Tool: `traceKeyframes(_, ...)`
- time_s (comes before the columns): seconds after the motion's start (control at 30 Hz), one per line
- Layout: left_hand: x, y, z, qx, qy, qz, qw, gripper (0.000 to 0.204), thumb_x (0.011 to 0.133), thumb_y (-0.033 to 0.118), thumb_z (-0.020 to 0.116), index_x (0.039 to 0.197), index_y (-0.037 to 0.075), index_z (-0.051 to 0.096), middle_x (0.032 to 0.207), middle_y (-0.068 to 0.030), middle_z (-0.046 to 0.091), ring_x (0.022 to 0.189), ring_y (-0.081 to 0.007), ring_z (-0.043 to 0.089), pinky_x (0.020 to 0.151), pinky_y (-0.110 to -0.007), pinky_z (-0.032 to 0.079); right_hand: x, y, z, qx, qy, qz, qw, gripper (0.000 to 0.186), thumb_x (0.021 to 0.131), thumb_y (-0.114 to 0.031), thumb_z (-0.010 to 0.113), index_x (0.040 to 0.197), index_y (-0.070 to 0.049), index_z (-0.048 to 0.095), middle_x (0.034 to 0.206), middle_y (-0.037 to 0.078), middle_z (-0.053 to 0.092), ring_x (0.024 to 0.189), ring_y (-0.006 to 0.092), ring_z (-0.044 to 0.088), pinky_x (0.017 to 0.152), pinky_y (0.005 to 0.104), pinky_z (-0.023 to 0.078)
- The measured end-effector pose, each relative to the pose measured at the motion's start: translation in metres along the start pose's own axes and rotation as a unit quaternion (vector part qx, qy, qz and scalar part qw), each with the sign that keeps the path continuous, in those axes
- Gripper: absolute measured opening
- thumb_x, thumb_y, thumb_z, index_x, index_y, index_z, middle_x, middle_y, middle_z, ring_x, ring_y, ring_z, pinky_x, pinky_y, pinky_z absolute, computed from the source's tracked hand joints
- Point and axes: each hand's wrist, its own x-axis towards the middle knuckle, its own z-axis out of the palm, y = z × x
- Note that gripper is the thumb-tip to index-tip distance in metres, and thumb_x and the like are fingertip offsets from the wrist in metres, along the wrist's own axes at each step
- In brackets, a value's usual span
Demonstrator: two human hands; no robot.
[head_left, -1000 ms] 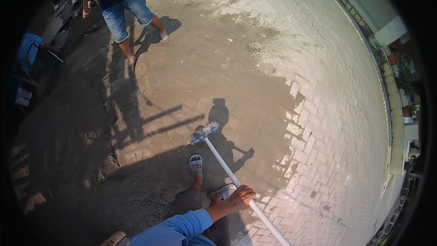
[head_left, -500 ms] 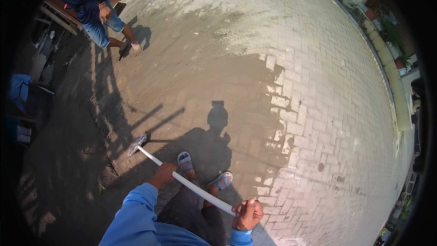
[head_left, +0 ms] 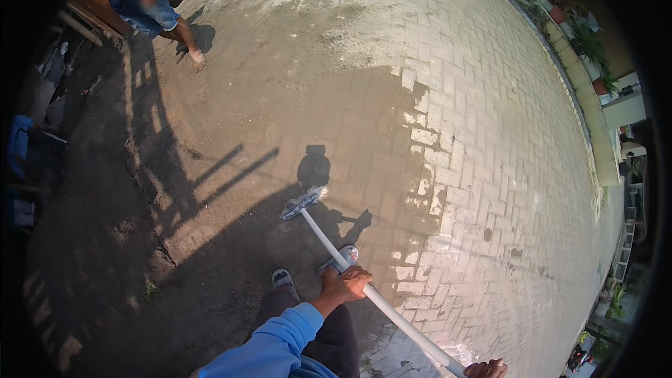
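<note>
My left hand (head_left: 341,281) grips the middle of a long white pole (head_left: 399,318), its fingers wrapped round it. My right hand (head_left: 483,368) holds the pole's far end at the lower right edge. The pole runs forward to a shaggy grey brush or mop head (head_left: 302,203) resting on wet, sandy pavement (head_left: 329,112), in front of my sandaled feet (head_left: 281,280). The sand covers part of the paving bricks, with a ragged edge where bare pavers (head_left: 504,147) show on the right. My shadow falls around the brush head.
A person in denim shorts (head_left: 164,17) stands at the upper left by wooden boards (head_left: 84,28). Another blue-clad shape (head_left: 21,143) and debris (head_left: 54,91) line the shaded left edge. A low wall (head_left: 602,154) with potted plants (head_left: 584,42) borders the right.
Since half a second ago the brush head has swung rightward from the left, and my hands have moved right with the pole. The other person sits higher in view, with legs repositioned.
</note>
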Motion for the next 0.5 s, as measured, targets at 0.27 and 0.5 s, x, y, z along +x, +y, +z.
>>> traceKeyframes(0.27, -0.188, -0.14, -0.141, 0.151, -0.099, -0.161, 0.97, 0.016, 0.074, 0.022, 0.072, 0.077, 0.01, 0.062, 0.081, -0.0129, 0.061, 0.086, -0.0365, 0.057, 0.078, -0.047, 0.044, -0.183, 0.055, 0.089, 0.077, -0.225, 0.113, 0.965, 0.032, 0.097, -0.017, 0.06, 0.071, -0.007, 0.045, 0.049, 0.002, 0.04, 0.038, 0.0084, 0.037, 0.037, 0.0287, 0.04)
traceKeyframes(0.5, -0.14, 0.035, -0.087, 0.008, -0.015, 0.046, 0.999, 0.023, 0.074, 0.022, 0.075, 0.071, 0.009, 0.057, 0.075, -0.0116, 0.061, 0.083, -0.0339, 0.059, 0.073, -0.046, 0.043, -0.149, -0.08, -0.054, 0.104, -0.03, -0.013, 0.994, 0.031, 0.098, -0.033, 0.057, 0.079, -0.011, 0.046, 0.046, -0.002, 0.03, 0.034, 0.0066, 0.03, 0.033, 0.0252, 0.032)
